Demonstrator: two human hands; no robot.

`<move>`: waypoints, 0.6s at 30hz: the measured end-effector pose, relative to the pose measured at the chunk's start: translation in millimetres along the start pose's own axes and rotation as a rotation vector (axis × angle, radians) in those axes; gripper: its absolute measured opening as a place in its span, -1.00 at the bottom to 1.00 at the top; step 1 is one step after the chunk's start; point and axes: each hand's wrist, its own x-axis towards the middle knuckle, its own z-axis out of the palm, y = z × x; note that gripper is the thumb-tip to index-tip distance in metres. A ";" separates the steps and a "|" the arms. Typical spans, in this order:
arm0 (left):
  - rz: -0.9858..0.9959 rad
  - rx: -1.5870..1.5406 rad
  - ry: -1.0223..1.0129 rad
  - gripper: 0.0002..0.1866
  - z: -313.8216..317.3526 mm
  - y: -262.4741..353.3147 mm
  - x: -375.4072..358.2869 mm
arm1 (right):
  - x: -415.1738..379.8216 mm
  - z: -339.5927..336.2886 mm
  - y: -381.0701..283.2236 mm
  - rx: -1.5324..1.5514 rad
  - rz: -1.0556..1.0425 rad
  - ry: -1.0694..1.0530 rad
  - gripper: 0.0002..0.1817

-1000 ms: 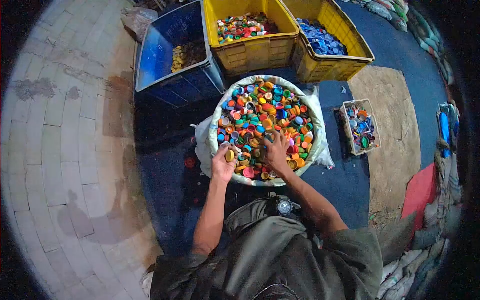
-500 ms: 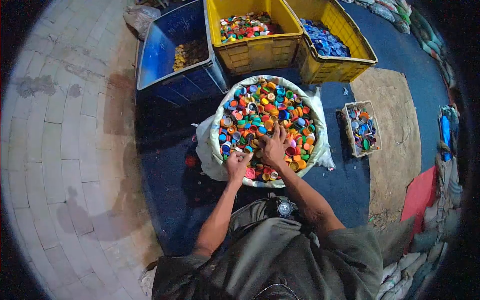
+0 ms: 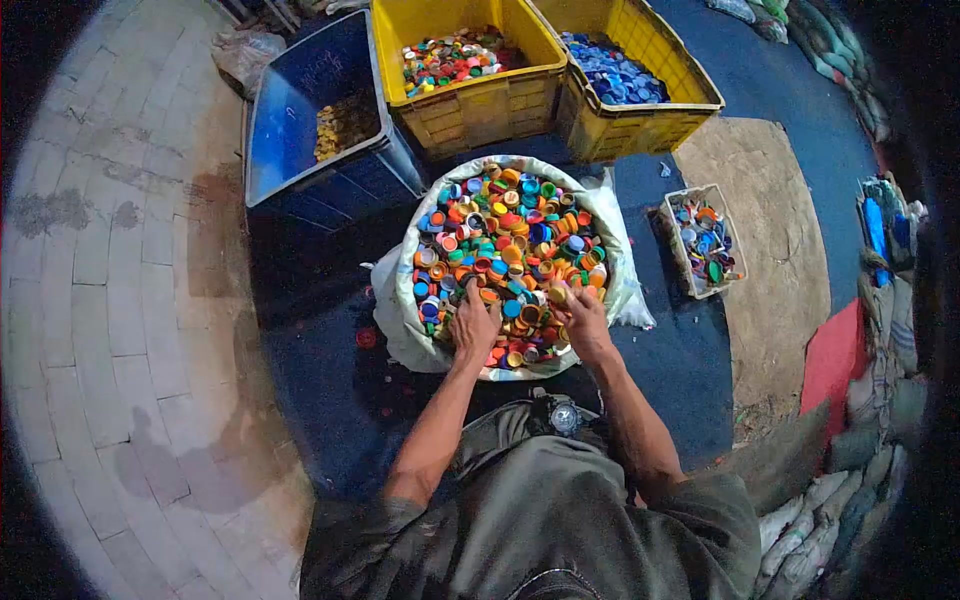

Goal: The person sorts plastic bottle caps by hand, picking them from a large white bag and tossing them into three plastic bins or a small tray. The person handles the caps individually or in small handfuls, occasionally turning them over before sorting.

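both hands (image 3: pixel 475 325) lowered, bottle caps (image 3: pixel 510 240) beneath

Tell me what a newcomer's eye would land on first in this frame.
First, the white sack in the middle of the dark mat, heaped with mixed-colour bottle caps; the left hand and right hand both dig into its near edge. Behind it stand a blue crate holding gold caps and two yellow crates, one of mixed caps, one of blue.

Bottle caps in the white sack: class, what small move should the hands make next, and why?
Probably pinch one cap: both the left hand and right hand rest on the mixed bottle caps in the sack, and neither clearly holds one.
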 end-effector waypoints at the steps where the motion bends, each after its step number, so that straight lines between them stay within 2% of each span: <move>1: -0.034 0.043 -0.032 -0.33 -2.4 3.2 0.6 | -4.4 -5.4 -0.5 0.115 0.022 -0.009 -0.78; 2: -0.043 0.038 -0.043 -0.33 0.3 1.5 1.6 | -3.0 -25.0 1.5 0.175 0.094 -0.125 -0.74; 5: -0.071 0.023 -0.027 -0.33 3.6 1.7 3.7 | -28.2 1.8 -35.1 0.365 0.147 -0.065 -0.71; 8: -0.074 -0.041 -0.028 -0.33 8.2 -3.6 7.3 | -22.0 -12.7 -30.7 0.434 0.169 -0.067 -0.75; 11: -0.007 -0.235 0.047 -0.33 1.4 -8.5 10.4 | -17.9 -12.7 -33.3 0.512 0.150 -0.049 -0.75; 12: -0.078 -0.310 0.048 -0.40 -11.2 0.3 11.7 | -16.7 -11.1 -35.2 0.528 0.146 -0.047 -0.74; 15: -0.666 -1.419 -0.288 -0.54 -33.7 6.4 28.3 | -11.4 -11.1 -36.6 0.545 0.153 -0.086 -0.75; 16: -0.672 -2.010 -0.605 -0.69 -43.7 0.4 34.2 | -10.3 -10.5 -37.5 0.553 0.168 -0.089 -0.74; 18: -0.727 -2.080 -0.681 -0.72 -49.1 15.1 34.2 | -7.7 -7.2 -39.3 0.568 0.199 -0.099 -0.73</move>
